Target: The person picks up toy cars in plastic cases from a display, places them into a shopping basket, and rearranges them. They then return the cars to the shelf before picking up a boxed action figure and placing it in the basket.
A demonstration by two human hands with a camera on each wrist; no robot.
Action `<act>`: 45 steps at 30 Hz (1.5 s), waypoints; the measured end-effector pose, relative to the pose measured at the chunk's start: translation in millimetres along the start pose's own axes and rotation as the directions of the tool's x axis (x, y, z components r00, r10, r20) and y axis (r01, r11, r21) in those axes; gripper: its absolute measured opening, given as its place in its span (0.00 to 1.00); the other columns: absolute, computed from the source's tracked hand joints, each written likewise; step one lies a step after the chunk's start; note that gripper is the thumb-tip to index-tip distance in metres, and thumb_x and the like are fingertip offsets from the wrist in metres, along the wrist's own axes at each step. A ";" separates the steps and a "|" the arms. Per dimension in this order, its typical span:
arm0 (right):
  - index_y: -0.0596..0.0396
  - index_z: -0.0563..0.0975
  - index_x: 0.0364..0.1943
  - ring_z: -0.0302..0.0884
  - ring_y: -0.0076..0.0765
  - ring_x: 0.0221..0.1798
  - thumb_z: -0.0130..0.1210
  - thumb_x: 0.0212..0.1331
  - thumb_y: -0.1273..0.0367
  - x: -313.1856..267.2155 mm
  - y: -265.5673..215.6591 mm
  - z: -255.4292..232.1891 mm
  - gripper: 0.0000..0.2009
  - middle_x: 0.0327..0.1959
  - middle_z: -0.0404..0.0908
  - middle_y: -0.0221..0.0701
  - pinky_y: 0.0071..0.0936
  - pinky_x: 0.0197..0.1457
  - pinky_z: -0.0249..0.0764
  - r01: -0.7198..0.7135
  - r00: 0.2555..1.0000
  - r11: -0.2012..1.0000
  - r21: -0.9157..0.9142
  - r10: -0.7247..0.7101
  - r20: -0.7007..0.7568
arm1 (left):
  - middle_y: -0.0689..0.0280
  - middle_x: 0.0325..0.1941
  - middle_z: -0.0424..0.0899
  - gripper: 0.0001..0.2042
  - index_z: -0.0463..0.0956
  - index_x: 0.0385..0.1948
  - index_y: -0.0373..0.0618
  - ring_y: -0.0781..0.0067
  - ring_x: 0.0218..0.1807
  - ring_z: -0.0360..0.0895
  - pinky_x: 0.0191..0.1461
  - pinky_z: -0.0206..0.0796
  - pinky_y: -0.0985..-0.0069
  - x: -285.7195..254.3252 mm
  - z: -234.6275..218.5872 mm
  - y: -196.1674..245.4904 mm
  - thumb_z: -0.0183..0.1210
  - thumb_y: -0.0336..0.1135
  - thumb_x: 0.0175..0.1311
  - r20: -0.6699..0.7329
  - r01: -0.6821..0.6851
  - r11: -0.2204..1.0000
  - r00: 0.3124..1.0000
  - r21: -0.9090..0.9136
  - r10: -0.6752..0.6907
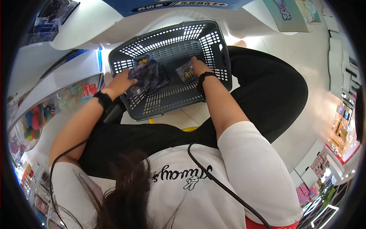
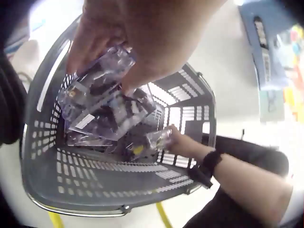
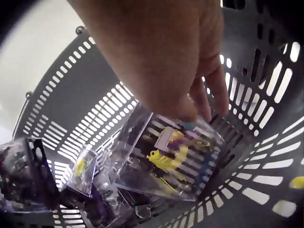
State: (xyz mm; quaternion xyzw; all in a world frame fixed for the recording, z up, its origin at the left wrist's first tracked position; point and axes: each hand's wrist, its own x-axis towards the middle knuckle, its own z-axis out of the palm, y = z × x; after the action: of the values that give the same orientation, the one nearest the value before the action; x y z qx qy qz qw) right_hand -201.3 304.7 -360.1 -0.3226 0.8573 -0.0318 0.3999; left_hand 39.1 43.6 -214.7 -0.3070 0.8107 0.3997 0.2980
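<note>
Between the person's legs stands a grey slotted shopping basket (image 1: 173, 107). The left hand (image 1: 122, 82), inside its left end, grips a clear plastic box (image 2: 102, 114) with dark and purplish contents, thumb on one side and fingers on the other. Toward the basket's right end, the right hand (image 1: 200, 68) pinches another clear box (image 3: 168, 159) by its upper edge; a yellow figure piece (image 3: 166, 160) shows through it. Lower in the basket lie more clear packages (image 2: 90, 140), one with a yellow part (image 3: 81, 170), partly hidden by the held boxes.
Black-trousered legs (image 1: 272, 91) flank the basket on the pale tiled floor (image 1: 263, 160). A transparent display case (image 1: 32, 128) with colourful items stands at left. White counters and a blue panel (image 1: 171, 5) rise beyond the basket. A black cable (image 1: 228, 187) crosses the shirt.
</note>
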 end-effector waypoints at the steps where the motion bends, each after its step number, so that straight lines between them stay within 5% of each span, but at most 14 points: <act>1: 0.59 0.64 0.58 0.75 0.53 0.56 0.54 0.58 0.71 4.6 2.8 -1.7 0.23 0.52 0.76 0.52 0.42 0.58 0.71 -0.020 1.000 1.000 0.006 0.020 0.002 | 0.47 0.51 0.76 0.26 0.64 0.53 0.35 0.51 0.53 0.76 0.56 0.69 0.61 8.4 2.1 -2.4 0.61 0.42 0.58 0.018 0.064 0.977 0.998 -0.203 -0.061; 3: 0.60 0.65 0.58 0.76 0.51 0.56 0.62 0.53 0.69 14.0 12.8 -0.3 0.28 0.52 0.76 0.51 0.39 0.59 0.71 -0.094 0.995 0.990 0.109 0.093 0.021 | 0.51 0.50 0.76 0.26 0.63 0.53 0.35 0.56 0.52 0.76 0.54 0.71 0.59 31.0 18.4 -14.6 0.60 0.42 0.60 0.088 0.185 0.800 0.983 -0.571 -0.164; 10: 0.64 0.66 0.57 0.80 0.46 0.47 0.63 0.54 0.64 43.6 70.6 54.3 0.29 0.48 0.78 0.45 0.44 0.41 0.80 -0.327 0.944 0.754 0.570 0.284 0.166 | 0.52 0.53 0.70 0.27 0.60 0.55 0.35 0.54 0.55 0.72 0.54 0.73 0.58 82.5 54.3 -62.3 0.57 0.46 0.64 0.178 0.254 0.630 0.967 -0.734 -0.183; 16: 0.65 0.66 0.58 0.81 0.42 0.41 0.61 0.52 0.67 66.8 94.8 89.0 0.29 0.45 0.80 0.44 0.38 0.39 0.79 -0.266 0.964 0.801 0.536 0.213 0.159 | 0.47 0.66 0.62 0.32 0.52 0.64 0.34 0.46 0.63 0.68 0.58 0.70 0.56 92.5 55.5 -70.0 0.53 0.47 0.68 0.259 0.337 0.595 0.942 -0.730 -0.215; 22: 0.64 0.67 0.57 0.80 0.53 0.50 0.62 0.48 0.62 50.1 48.9 55.5 0.32 0.49 0.78 0.52 0.40 0.49 0.77 -0.158 0.967 0.978 0.134 0.125 0.223 | 0.50 0.65 0.65 0.29 0.48 0.68 0.42 0.48 0.60 0.71 0.56 0.70 0.54 97.6 65.8 -68.6 0.46 0.43 0.70 0.127 0.213 0.574 0.974 -0.790 -0.187; 25: 0.61 0.68 0.57 0.74 0.53 0.59 0.54 0.59 0.63 17.1 6.6 34.0 0.24 0.58 0.73 0.47 0.44 0.58 0.72 -0.362 0.932 0.928 0.090 0.362 0.013 | 0.50 0.59 0.71 0.26 0.48 0.69 0.48 0.52 0.54 0.75 0.52 0.71 0.57 111.5 62.7 -82.0 0.44 0.37 0.70 0.100 0.244 0.697 0.965 -0.675 -0.242; 26: 0.59 0.65 0.58 0.73 0.54 0.59 0.52 0.60 0.63 15.5 4.3 30.4 0.23 0.60 0.71 0.44 0.49 0.57 0.71 -0.361 0.932 0.929 0.078 0.362 0.003 | 0.49 0.50 0.76 0.23 0.58 0.66 0.49 0.56 0.47 0.78 0.48 0.71 0.61 104.7 53.0 -65.1 0.43 0.32 0.67 -0.017 0.301 0.812 0.934 -0.500 -0.357; 28: 0.59 0.66 0.57 0.73 0.53 0.59 0.50 0.61 0.64 9.1 -5.4 19.8 0.22 0.59 0.72 0.44 0.50 0.56 0.71 -0.297 0.954 0.955 0.011 0.298 -0.048 | 0.48 0.58 0.70 0.23 0.61 0.65 0.49 0.54 0.54 0.75 0.54 0.69 0.62 95.4 22.1 -34.0 0.47 0.34 0.66 0.089 0.037 0.999 0.995 0.038 -0.040; 29: 0.59 0.66 0.57 0.73 0.53 0.59 0.50 0.61 0.64 3.1 -12.3 16.3 0.22 0.58 0.72 0.45 0.51 0.56 0.71 -0.261 0.963 0.965 -0.020 0.259 -0.070 | 0.48 0.62 0.67 0.23 0.63 0.64 0.50 0.54 0.57 0.73 0.57 0.67 0.63 88.0 6.3 -26.7 0.48 0.34 0.65 0.199 -0.129 0.944 0.978 0.305 0.069; 32: 0.58 0.68 0.56 0.72 0.55 0.59 0.53 0.58 0.62 9.4 -23.0 14.8 0.23 0.58 0.72 0.46 0.48 0.58 0.70 -0.138 0.987 0.987 0.080 0.144 -0.078 | 0.51 0.64 0.70 0.25 0.66 0.63 0.50 0.52 0.61 0.71 0.64 0.62 0.65 32.2 -38.6 24.2 0.52 0.45 0.65 0.151 -0.032 0.995 0.988 0.093 0.018; 36: 0.62 0.73 0.52 0.76 0.54 0.54 0.55 0.56 0.60 14.9 -49.7 11.8 0.23 0.50 0.78 0.49 0.40 0.56 0.73 0.035 0.991 0.998 0.043 -0.029 -0.129 | 0.56 0.55 0.78 0.24 0.63 0.63 0.44 0.63 0.57 0.73 0.61 0.63 0.70 -63.2 -82.4 102.9 0.51 0.44 0.69 0.031 -0.288 0.942 0.954 -0.171 0.298; 38: 0.63 0.74 0.49 0.80 0.49 0.48 0.55 0.57 0.61 13.2 -75.5 -2.0 0.21 0.44 0.81 0.46 0.38 0.52 0.75 0.082 0.992 0.988 0.134 -0.094 0.084 | 0.58 0.55 0.77 0.23 0.64 0.63 0.44 0.68 0.55 0.73 0.60 0.62 0.73 -119.4 -101.9 134.9 0.50 0.42 0.69 -0.032 -0.379 0.884 0.922 -0.275 0.385; 43: 0.61 0.79 0.37 0.82 0.30 0.33 0.56 0.60 0.65 -38.5 -175.2 -59.6 0.12 0.31 0.83 0.35 0.26 0.40 0.77 0.060 0.766 0.731 0.680 -0.470 0.438 | 0.61 0.55 0.78 0.20 0.67 0.61 0.45 0.73 0.54 0.73 0.59 0.64 0.74 -178.7 -118.8 123.0 0.50 0.37 0.69 -0.327 -0.550 0.721 0.834 -0.422 0.445; 45: 0.61 0.79 0.39 0.81 0.27 0.34 0.55 0.62 0.64 -66.8 -219.3 -92.0 0.12 0.31 0.83 0.33 0.23 0.40 0.76 0.192 0.698 0.605 0.773 -0.637 0.326 | 0.63 0.54 0.78 0.19 0.68 0.59 0.45 0.74 0.53 0.74 0.58 0.64 0.75 -185.1 -131.3 102.2 0.50 0.35 0.68 -0.482 -0.634 0.652 0.762 -0.416 0.433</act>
State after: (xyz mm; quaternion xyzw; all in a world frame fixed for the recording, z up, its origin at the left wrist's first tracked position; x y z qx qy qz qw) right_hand -119.0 151.4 -184.7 -0.3443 0.5119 -0.3454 0.7071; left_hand 50.0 32.8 33.8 -0.1874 0.7504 0.6284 -0.0829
